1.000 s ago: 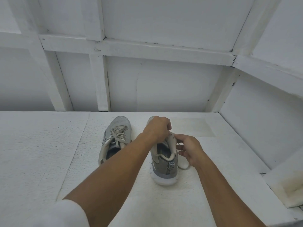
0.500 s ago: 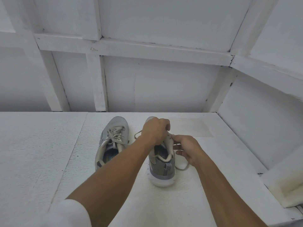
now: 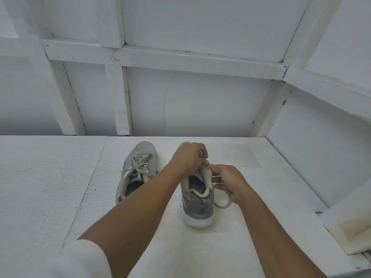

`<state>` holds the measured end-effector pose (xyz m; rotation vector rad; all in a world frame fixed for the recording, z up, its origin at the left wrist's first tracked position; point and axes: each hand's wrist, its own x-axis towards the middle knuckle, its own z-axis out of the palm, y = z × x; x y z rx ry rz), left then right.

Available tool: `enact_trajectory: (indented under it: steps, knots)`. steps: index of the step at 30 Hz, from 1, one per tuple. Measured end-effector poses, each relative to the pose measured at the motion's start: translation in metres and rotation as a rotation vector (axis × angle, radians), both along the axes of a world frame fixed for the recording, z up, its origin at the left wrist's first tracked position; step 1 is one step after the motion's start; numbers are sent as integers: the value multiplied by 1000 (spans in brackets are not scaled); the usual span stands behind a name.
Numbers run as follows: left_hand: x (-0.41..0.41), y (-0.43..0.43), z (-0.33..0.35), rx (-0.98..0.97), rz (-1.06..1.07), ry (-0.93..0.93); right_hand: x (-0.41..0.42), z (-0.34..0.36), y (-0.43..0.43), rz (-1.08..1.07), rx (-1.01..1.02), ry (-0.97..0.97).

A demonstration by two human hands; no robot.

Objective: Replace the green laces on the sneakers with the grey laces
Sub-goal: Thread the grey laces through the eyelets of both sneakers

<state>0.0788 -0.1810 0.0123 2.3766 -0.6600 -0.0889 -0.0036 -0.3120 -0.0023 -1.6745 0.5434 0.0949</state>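
The left hand [image 3: 188, 157] hides the right sneaker's [image 3: 197, 205] lacing; the right hand's [image 3: 230, 181] grip is unclear.

Both arms reach forward, converging at frame centre. Left forearm runs up from lower left, bare below a white sleeve [image 3: 80, 257]. Left hand [image 3: 188, 155] is knuckles-up, fingers curled down, gripping the front of the sneaker [image 3: 198, 205] near its tongue. Right forearm enters from lower right. Right hand [image 3: 230, 181] sits just right of and below the left, back of hand up, fingers curled, thumb and forefinger pinching the lace [image 3: 222, 205]. Fingertips of the two hands nearly meet.
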Motion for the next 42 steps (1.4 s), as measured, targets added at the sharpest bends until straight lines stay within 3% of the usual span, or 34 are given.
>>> enact_trajectory:
  steps: [8, 13, 19, 24, 26, 27, 30, 31, 32, 33, 36, 37, 39, 42]
  knots:
    - [-6, -2, -1, -19, 106, 137, 3, 11, -8, 154, -179, -38]
    - [-15, 0, -1, -80, 195, 61, 5, 13, -16, 214, -201, -89]
    - [-32, 8, -3, -77, 305, -81, 11, 12, -16, 283, -454, -173]
    - [-65, 23, -25, -323, 490, -41, 16, 19, -21, 156, -482, -182]
    - [-67, 25, -30, -405, 518, 68, 23, 29, -27, -1, -343, -246]
    - [-67, 26, -31, -431, 521, 110, 29, 38, -32, -110, -153, -313]
    - [-67, 27, -34, -480, 530, 154, 35, 71, -50, -432, 732, -567]
    - [-68, 26, -35, -495, 533, 161, 34, 77, -53, -470, 843, -615]
    - [-68, 26, -36, -510, 540, 165, 33, 79, -52, -462, 791, -620]
    - [-69, 26, -36, -520, 546, 166, 32, 75, -48, -415, 595, -589]
    - [-68, 26, -39, -557, 549, 171, 24, 46, -29, 41, -387, -422]
    - [-68, 26, -39, -564, 549, 170, 22, 33, -25, 223, -618, -358]
    - [-68, 26, -40, -571, 548, 166, 20, 15, -20, 379, -826, -278]
    - [-67, 27, -42, -581, 549, 166, 20, 8, -18, 347, -818, -316]
